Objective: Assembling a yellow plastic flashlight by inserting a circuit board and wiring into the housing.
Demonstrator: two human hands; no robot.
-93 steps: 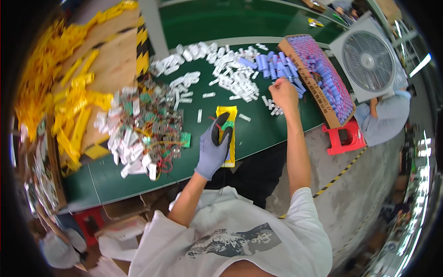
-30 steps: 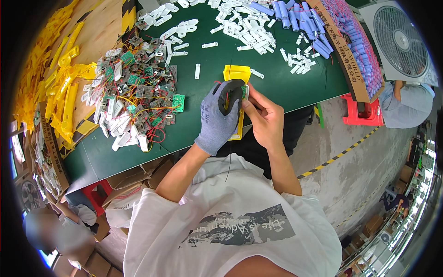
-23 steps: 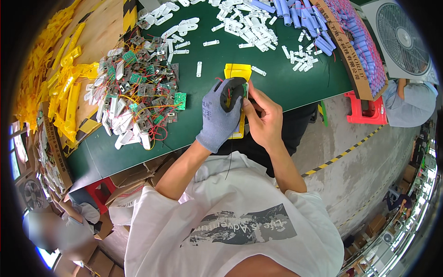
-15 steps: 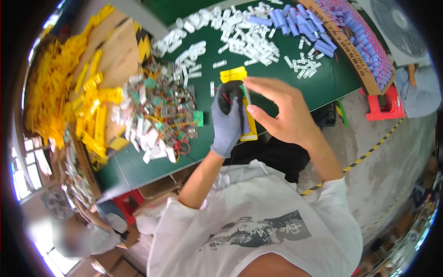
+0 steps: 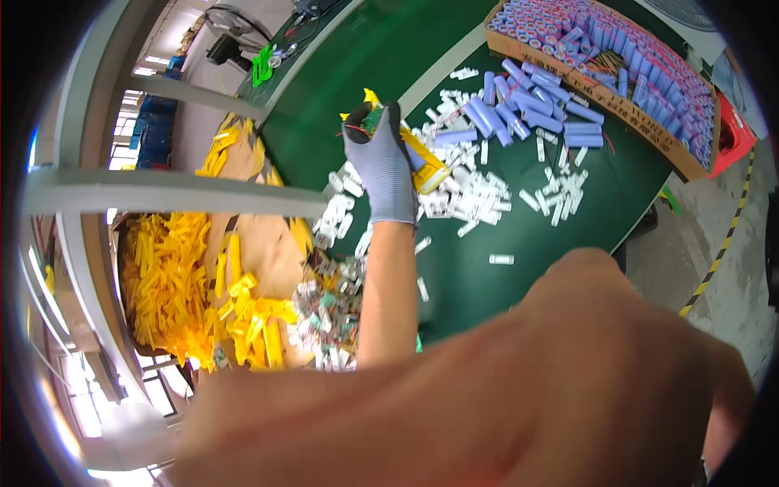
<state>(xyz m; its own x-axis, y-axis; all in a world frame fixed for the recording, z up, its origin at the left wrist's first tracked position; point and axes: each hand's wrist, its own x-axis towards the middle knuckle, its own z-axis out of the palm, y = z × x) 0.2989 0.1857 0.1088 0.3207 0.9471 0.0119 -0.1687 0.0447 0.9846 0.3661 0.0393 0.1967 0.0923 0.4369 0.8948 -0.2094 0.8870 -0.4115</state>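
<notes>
In the head view, the right hand (image 5: 568, 381) fills the whole lower part of the picture, very close to the lens and blurred; whether it is open or closed cannot be told, and it blocks the near edge of the green table (image 5: 487, 276) and whatever lies there. Above it the left hand (image 5: 381, 166), in a grey glove, is raised on an outstretched forearm and is closed around a yellow holder (image 5: 422, 158) with a small green circuit board (image 5: 373, 120) and thin red wire at its top end; the holder slants down to the right out of the fist, held above the table's far half. Just right of the glove lie scattered white plastic pieces (image 5: 479, 195) and loose purple cylindrical cells (image 5: 519, 105), some touching one another. Further right, along the table's far edge, a cardboard box (image 5: 641, 122) is packed with more purple cells standing on end. Left of the forearm sits a heap of small boards and wires (image 5: 333, 308), and beyond it a pile of yellow plastic parts (image 5: 178, 284) spread on brown cardboard. A grey frame bar (image 5: 162, 195) crosses the left side. At the right, a concrete floor (image 5: 730, 268) carries a yellow-and-black striped line, with a red stool (image 5: 734, 134) near the box.
</notes>
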